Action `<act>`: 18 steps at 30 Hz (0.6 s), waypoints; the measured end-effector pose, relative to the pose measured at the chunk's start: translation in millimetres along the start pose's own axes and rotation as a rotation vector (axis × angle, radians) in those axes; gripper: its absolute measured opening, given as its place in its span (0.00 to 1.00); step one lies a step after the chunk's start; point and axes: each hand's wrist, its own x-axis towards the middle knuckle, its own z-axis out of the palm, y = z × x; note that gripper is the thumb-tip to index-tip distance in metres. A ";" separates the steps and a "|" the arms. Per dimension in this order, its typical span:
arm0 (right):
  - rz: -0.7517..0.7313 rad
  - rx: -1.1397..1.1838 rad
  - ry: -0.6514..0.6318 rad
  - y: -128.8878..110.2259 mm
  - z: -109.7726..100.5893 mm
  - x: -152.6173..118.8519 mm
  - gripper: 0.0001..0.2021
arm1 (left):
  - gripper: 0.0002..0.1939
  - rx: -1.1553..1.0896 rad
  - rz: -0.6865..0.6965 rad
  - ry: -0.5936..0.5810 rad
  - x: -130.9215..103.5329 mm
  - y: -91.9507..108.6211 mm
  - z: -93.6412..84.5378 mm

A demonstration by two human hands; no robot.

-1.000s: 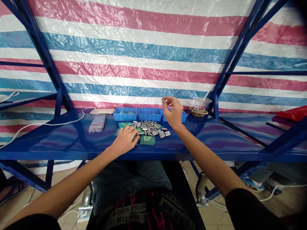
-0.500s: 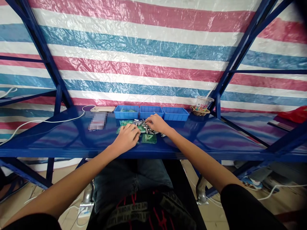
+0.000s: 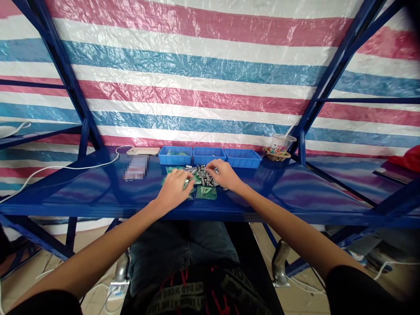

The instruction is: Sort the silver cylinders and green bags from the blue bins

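Note:
On the blue table lies a loose pile of small silvery metal cylinders [image 3: 205, 178], with small green plastic bags [image 3: 206, 192] around and under it. My left hand [image 3: 173, 188] is at the left side of the pile, above the green bags. Its thumb and fingers are closed on a small silvery cylinder [image 3: 187, 181], which shows only in part. My right hand [image 3: 225, 174] reaches over the pile's right side with thumb and forefinger pinched together among the cylinders. What lies between those fingertips is too small to make out.
Behind the pile stand three blue bins: a left bin [image 3: 175, 156] with green bags inside, a middle bin [image 3: 209, 156] and a right bin [image 3: 243, 159]. A phone [image 3: 136, 168] and white cable [image 3: 82, 167] lie left. A plastic cup [image 3: 281, 143] stands back right.
My left hand has turned a little, so the silvery cylinder in its fingers now shows. My right hand stays at the pile with fingers pinched. The view has shifted slightly.

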 end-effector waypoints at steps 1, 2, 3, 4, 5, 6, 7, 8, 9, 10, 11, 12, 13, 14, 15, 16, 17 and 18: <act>-0.017 0.017 0.016 -6.0 -3.2 -7.1 0.05 | 0.10 -0.066 -0.024 0.010 2.7 3.8 -0.3; -0.034 0.031 0.030 -11.7 -5.9 -14.5 0.05 | 0.11 -0.143 -0.048 0.004 5.7 8.6 -0.2; -0.052 0.044 0.043 -16.8 -7.9 -22.0 0.05 | 0.13 -0.231 -0.079 -0.012 8.7 14.2 0.4; -0.066 0.053 0.052 -21.0 -9.3 -29.3 0.05 | 0.14 -0.325 -0.118 -0.031 11.6 20.0 1.5; -0.082 0.060 0.065 -24.3 -10.1 -36.1 0.05 | 0.14 -0.418 -0.160 -0.047 14.1 25.8 2.9; -0.100 0.062 0.083 -26.6 -10.4 -42.0 0.06 | 0.13 -0.506 -0.198 -0.057 15.9 31.1 4.5; -0.120 0.060 0.104 -28.0 -10.2 -47.0 0.06 | 0.11 -0.585 -0.227 -0.063 17.1 35.4 6.3; -0.141 0.056 0.130 -28.8 -9.5 -51.0 0.06 | 0.10 -0.655 -0.250 -0.069 17.6 38.6 8.0; -0.157 0.053 0.155 -29.1 -8.5 -53.8 0.06 | 0.09 -0.715 -0.275 -0.081 17.3 40.6 9.7; -0.168 0.053 0.175 -29.2 -7.2 -55.6 0.06 | 0.09 -0.769 -0.302 -0.100 16.5 41.4 11.4; -0.170 0.062 0.186 -29.3 -5.6 -56.6 0.07 | 0.09 -0.819 -0.331 -0.119 15.1 41.2 12.9; -0.162 0.083 0.187 -29.3 -4.0 -56.8 0.07 | 0.10 -0.864 -0.359 -0.130 13.4 40.2 14.4; -0.147 0.117 0.179 -29.4 -2.2 -56.6 0.08 | 0.11 -0.900 -0.379 -0.134 11.6 38.6 16.0; -0.121 0.164 0.165 -29.5 -0.5 -56.1 0.08 | 0.12 -0.927 -0.389 -0.125 9.8 36.7 17.5; -0.082 0.222 0.147 -29.5 1.0 -55.4 0.08 | 0.13 -0.944 -0.394 -0.105 8.2 34.8 19.1; -0.033 0.286 0.134 -29.4 2.2 -54.8 0.08 | 0.13 -0.953 -0.397 -0.080 6.7 33.0 20.7; 0.025 0.345 0.125 -29.2 3.2 -54.1 0.07 | 0.14 -0.958 -0.403 -0.054 5.4 31.5 22.4; 0.082 0.388 0.111 -29.0 3.9 -53.6 0.08 | 0.14 -0.961 -0.411 -0.032 4.4 30.3 24.1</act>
